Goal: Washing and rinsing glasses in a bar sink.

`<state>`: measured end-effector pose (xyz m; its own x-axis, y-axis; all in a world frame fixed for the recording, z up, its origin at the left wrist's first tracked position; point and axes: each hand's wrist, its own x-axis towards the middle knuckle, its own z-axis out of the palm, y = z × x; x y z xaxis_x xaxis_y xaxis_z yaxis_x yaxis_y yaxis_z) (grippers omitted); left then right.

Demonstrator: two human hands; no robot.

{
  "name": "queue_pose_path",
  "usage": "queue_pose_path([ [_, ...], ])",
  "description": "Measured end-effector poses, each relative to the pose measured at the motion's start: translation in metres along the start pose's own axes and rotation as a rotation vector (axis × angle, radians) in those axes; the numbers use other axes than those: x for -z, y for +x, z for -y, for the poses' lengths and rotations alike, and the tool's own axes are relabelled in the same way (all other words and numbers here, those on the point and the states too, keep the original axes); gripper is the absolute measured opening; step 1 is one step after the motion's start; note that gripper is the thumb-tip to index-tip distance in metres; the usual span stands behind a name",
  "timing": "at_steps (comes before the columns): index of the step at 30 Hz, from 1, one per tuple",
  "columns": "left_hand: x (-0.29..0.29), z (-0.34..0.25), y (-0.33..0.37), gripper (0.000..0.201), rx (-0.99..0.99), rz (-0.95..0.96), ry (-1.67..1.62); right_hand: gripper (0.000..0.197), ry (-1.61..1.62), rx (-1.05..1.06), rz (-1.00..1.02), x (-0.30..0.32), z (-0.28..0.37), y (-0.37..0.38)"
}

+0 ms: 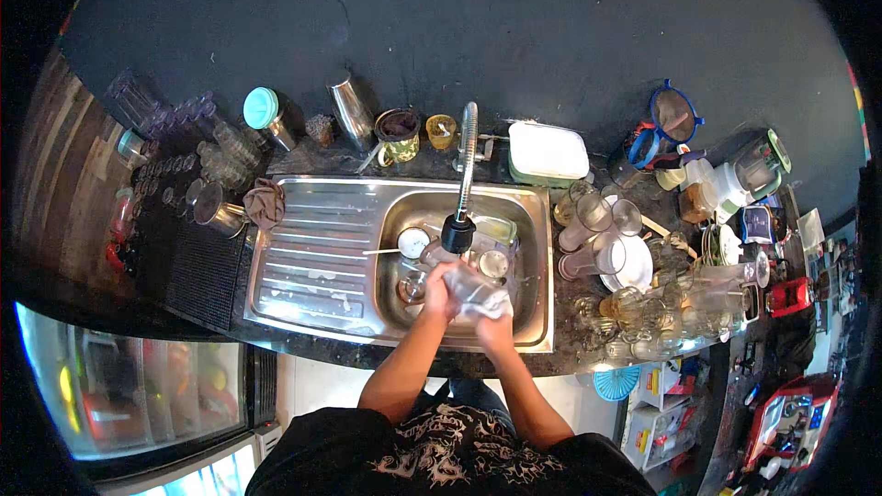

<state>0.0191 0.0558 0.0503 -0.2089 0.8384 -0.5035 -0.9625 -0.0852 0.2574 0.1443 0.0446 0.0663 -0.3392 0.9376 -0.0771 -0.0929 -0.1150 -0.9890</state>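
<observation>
Over the right half of the steel sink (544,312), my left hand (440,294) is wrapped round a clear drinking glass (473,288) that lies tilted in my grip. My right hand (496,326) is closed at the glass's nearer right end. Something white is there, blurred; I cannot tell whether it is suds or a cloth. Just above hangs the black head of the tap (457,234). In the basin are a white cup (413,242) with a thin stick across it, a round glass (412,287) and a jar (493,264), partly behind my hands.
Left of the basin is a ribbed drainboard (317,248) with a brown cloth (265,203) on its corner. Many glasses (634,312) crowd the counter's right side near a white plate (629,264). Along the wall stand a steel shaker (350,110), a mug (399,149) and a white-lidded tub (548,152).
</observation>
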Motion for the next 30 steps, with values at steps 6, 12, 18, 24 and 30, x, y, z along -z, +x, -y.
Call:
queue_pose_path([
  [6,0.003,-0.002,0.007,0.026,0.091,-0.042,0.18,0.044,-0.11,0.044,0.038,0.005,-0.005,0.01],
  [12,0.021,-0.01,0.012,0.025,0.117,0.208,0.088,0.038,0.734,-0.417,0.098,0.008,-0.01,0.012],
  [18,0.02,-0.035,0.023,0.023,-0.044,-0.001,0.075,0.033,0.039,-0.173,0.064,0.037,0.025,0.004],
  [24,0.012,-0.015,0.008,0.028,-0.113,-0.102,0.464,0.035,-0.364,0.342,0.041,0.026,0.038,0.018],
  [30,0.01,-0.004,-0.005,0.039,0.161,-0.001,0.31,0.045,-0.568,-0.062,0.218,0.007,0.021,0.051],
])
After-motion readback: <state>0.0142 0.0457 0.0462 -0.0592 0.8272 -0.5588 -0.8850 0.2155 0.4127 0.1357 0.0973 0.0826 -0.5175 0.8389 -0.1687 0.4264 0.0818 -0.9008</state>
